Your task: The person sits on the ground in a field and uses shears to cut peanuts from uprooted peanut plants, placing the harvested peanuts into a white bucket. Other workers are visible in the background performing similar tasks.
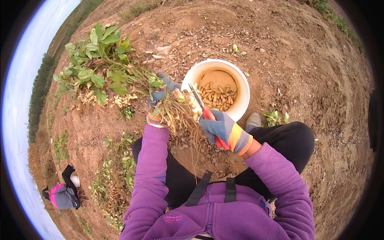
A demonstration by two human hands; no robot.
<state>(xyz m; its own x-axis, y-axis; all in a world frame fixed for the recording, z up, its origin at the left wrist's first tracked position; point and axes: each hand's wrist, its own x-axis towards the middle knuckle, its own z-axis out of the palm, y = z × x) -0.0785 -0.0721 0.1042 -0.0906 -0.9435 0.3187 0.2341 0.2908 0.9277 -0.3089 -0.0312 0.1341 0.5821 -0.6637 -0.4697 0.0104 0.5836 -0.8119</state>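
Note:
Gloved in blue-grey and orange, my left hand (160,93) grips the stems of an uprooted peanut plant (99,67), its leaves spread to the left and its roots hanging on the right. Red-handled scissors (208,112) are in my gloved right hand (223,129), blades pointing up and left near the roots. Whether the blades are apart is hard to tell. Beyond my hands stands a round white bucket (244,81), with peanuts in their shells (217,97) covering part of its bottom. The roots reach the bucket's near left rim.
More peanut plants lie on the soil at left (115,180), with pods on the ground (123,100) under the held leaves. My shoe (253,120) is beside the bucket. Another person (63,193) sits far left by a white bucket (75,181). Dry leaves litter the soil.

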